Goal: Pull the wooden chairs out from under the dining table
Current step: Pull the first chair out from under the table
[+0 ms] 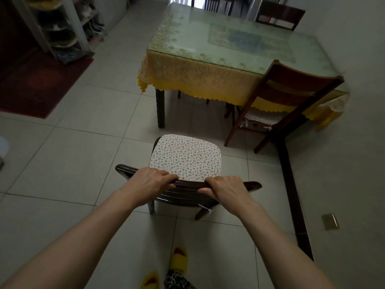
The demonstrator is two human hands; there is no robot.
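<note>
Head view looked down on a dark wooden chair with a white speckled seat cushion (185, 156), standing on the pale tiled floor (73, 155) well clear of the rectangular glass-topped dining table with a yellow lace cloth (208, 59). Both hands gripped the chair's curved top rail: the left hand (149, 183) curled over it towards the rail's left end, the right hand (226, 189) curled over it nearer the right end, fingers wrapped forward over the wood. A second brown wooden slat-backed chair (287, 94) stood at the table's near right corner, its seat partly beneath the hanging cloth and its back tilted against the table edge. A third dark wooden chair (279, 15) showed at the far side of the table. A dark red rug (41, 84) lay on the floor to the left. Yellow slippers (179, 257) were on the person's feet at the bottom edge.
</note>
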